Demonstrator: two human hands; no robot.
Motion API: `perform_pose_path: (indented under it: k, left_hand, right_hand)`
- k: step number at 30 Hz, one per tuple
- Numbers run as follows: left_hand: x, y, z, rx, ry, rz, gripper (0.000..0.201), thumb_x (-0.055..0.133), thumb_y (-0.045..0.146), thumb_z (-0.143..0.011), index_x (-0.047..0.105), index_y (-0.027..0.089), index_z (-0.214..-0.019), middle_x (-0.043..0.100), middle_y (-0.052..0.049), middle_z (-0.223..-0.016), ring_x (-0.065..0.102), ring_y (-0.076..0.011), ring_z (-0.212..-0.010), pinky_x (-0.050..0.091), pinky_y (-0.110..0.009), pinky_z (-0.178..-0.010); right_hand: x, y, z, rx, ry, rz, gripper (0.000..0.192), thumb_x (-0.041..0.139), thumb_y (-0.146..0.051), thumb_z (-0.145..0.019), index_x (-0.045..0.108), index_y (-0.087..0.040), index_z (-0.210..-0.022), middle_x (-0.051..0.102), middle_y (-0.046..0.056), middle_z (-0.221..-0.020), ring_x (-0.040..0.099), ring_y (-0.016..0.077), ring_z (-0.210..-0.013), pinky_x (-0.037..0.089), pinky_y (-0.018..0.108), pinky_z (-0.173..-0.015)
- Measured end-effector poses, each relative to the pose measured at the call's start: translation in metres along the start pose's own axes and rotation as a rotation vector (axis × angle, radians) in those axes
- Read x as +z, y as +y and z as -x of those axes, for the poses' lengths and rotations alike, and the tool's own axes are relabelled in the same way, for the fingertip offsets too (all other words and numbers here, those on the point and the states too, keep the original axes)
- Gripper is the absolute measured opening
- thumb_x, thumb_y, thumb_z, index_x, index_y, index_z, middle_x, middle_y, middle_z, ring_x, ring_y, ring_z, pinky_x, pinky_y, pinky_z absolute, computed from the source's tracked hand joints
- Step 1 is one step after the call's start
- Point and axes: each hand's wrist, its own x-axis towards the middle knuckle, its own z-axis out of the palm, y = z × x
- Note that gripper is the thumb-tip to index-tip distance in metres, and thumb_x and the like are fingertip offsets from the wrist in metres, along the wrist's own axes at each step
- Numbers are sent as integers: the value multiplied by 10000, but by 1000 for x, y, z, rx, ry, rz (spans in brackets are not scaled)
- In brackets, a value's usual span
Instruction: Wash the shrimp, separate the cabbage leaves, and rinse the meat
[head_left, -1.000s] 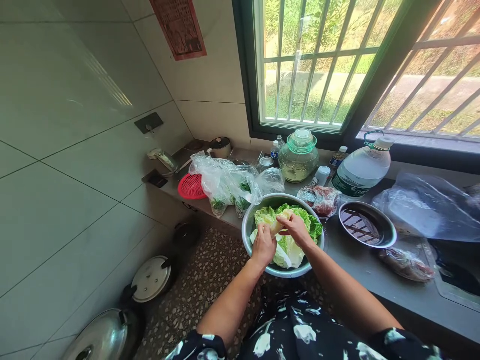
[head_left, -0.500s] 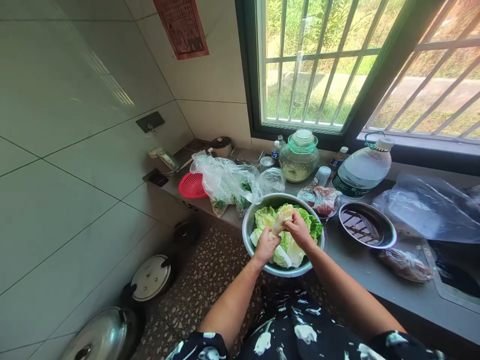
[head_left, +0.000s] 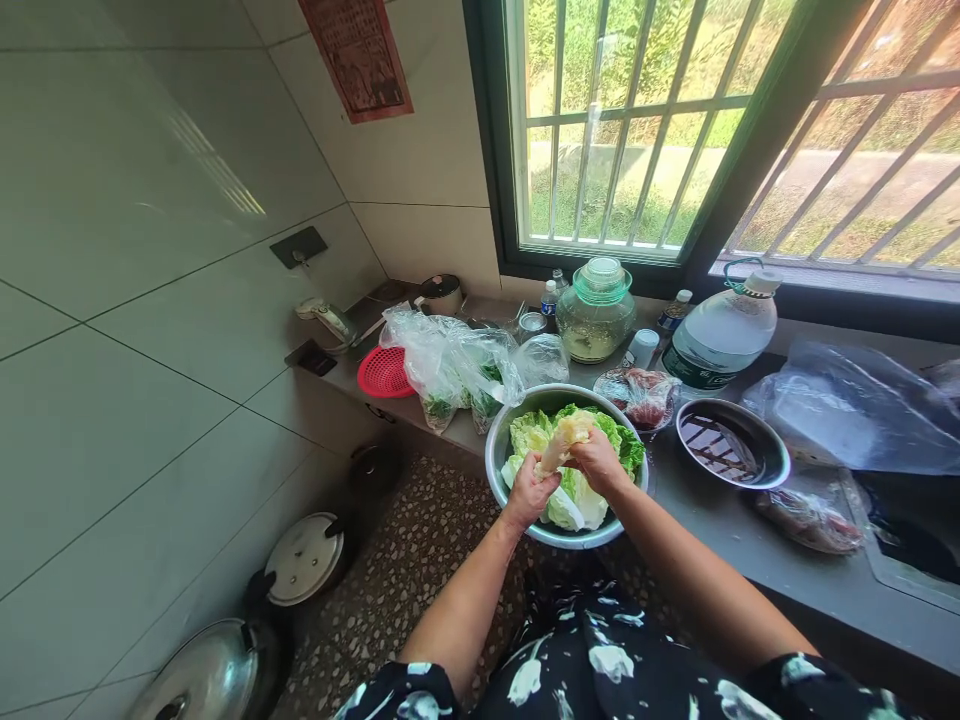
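Observation:
Over a metal basin (head_left: 493, 468) full of torn cabbage leaves (head_left: 531, 433), both hands grip a pale yellow-white cabbage heart (head_left: 556, 452). My left hand (head_left: 531, 492) is closed around its lower end. My right hand (head_left: 598, 462) has its fingers wrapped on the upper, leafy end; some of those fingers are hidden behind the cabbage. Green and white leaves lie in the basin beneath and around the hands. The basin stands at the counter's front edge.
Plastic bags of greens (head_left: 450, 360) and a red colander (head_left: 385, 372) lie left of the basin. Behind it stands a glass jar (head_left: 596, 318). To the right are wrapped meat (head_left: 646, 396), a steel bowl (head_left: 776, 478) of dark liquid and a large water bottle (head_left: 724, 335).
The hands stay on the cabbage heart, with the right hand turned slightly and its fingers shifted around the leafy end. The view has moved a little.

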Motion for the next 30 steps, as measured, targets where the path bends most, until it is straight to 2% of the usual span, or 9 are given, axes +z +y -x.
perform_pose_path:
  k: [6, 11, 14, 19, 22, 24, 26, 28, 30]
  left_hand:
    - [7, 6, 0, -36, -60, 366, 421, 721, 343, -660, 448, 185, -938, 368, 90, -604, 295, -45, -496, 205, -207, -498]
    - [-3, 12, 1, -293, -427, 699, 247, 647, 285, -636, 456, 140, -693, 341, 51, -604, 211, -17, -443, 119, -201, -427]
    - [-12, 13, 4, -433, -555, 785, 238, 626, 290, -616, 479, 136, -721, 338, 49, -599, 147, -10, -411, 78, -197, -398]
    - [-19, 17, 9, -476, -455, 798, 210, 613, 237, -643, 497, 140, -789, 371, 32, -627, 207, -22, -429, 122, -182, -400]
    - [-19, 20, 9, -510, -423, 845, 210, 613, 260, -671, 505, 132, -797, 340, 48, -613, 165, -12, -418, 121, -174, -391]
    - [-19, 20, 7, -537, -449, 890, 232, 606, 300, -690, 515, 126, -814, 305, 68, -589, 107, -2, -399, 94, -168, -377]
    - [-19, 19, 5, -560, -494, 914, 257, 599, 337, -700, 518, 123, -814, 284, 84, -566, 71, 7, -383, 71, -162, -368]
    - [-17, 20, 3, -583, -545, 868, 288, 596, 377, -698, 517, 122, -806, 316, 81, -558, 98, 9, -369, 77, -162, -369]
    - [-15, 21, 1, -576, -527, 710, 337, 602, 419, -695, 522, 127, -844, 424, 43, -609, 236, -7, -381, 149, -165, -387]
  right_hand:
    - [-1, 4, -2, 97, 57, -193, 384, 754, -174, -472, 534, -206, -785, 651, 1, -774, 621, 171, -694, 547, 309, -637]
    - [-7, 0, -4, 136, -59, -127, 390, 791, -184, -436, 530, -189, -726, 603, -25, -667, 584, 141, -626, 520, 296, -633]
    - [-22, 1, -12, 128, -83, -55, 412, 785, -207, -440, 537, -188, -769, 623, -10, -724, 594, 149, -660, 517, 301, -644]
    - [-58, 0, -29, 20, 60, 480, 441, 752, -211, -448, 561, -201, -846, 621, 8, -741, 608, 217, -738, 510, 360, -655]
    - [-60, -3, -27, -142, 140, 754, 551, 739, -170, -446, 596, -190, -978, 656, 87, -977, 587, 299, -1007, 466, 455, -874]
    - [-50, -7, -20, -253, 90, 653, 595, 693, -190, -517, 581, -212, -1101, 606, 101, -1191, 518, 286, -1166, 403, 458, -986]
    - [-39, -13, -10, -257, -88, 413, 661, 669, -230, -583, 521, -260, -1226, 550, 74, -1300, 513, 248, -1189, 424, 424, -975]
    - [-29, -20, -4, -173, -254, 215, 737, 706, -276, -597, 463, -281, -1292, 587, 59, -1235, 590, 217, -1056, 490, 369, -866]
    - [-25, -25, -1, -80, -298, 166, 704, 750, -320, -585, 492, -256, -1238, 647, 31, -1025, 627, 181, -844, 518, 318, -722]
